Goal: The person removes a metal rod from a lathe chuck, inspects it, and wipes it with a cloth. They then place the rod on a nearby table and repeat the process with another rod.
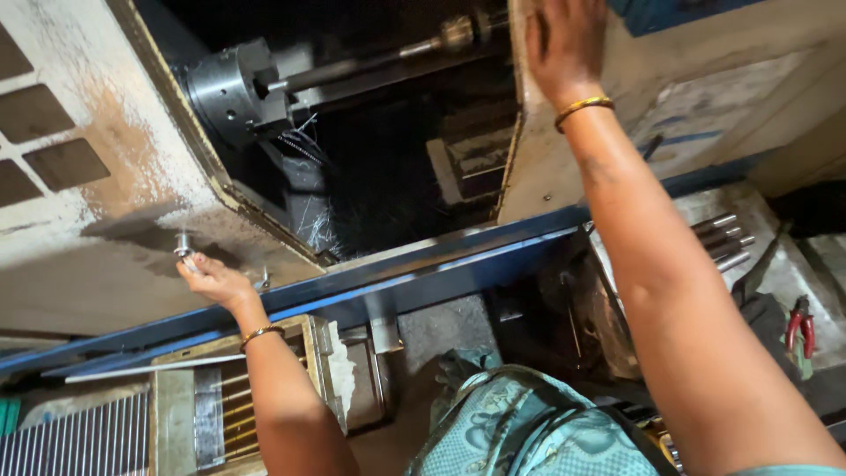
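Machine shop. Lathe enclosure with chuck (231, 91) and steel bar (370, 63) inside, swarf strands (310, 220) below it, grimy machine housing (79, 229), red-handled pliers (800, 323) and metal rods (724, 240) alongside.

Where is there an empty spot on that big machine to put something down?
The pale ledge between the left hand and the dark opening is bare. So is the blue rail. It is crowded near the chuck, with tangled shavings, and on the tray of metal rods by the red pliers.

Chuck (231, 88) dark matt metal (smooth); machine panel (97, 203) worn, grimy paint.
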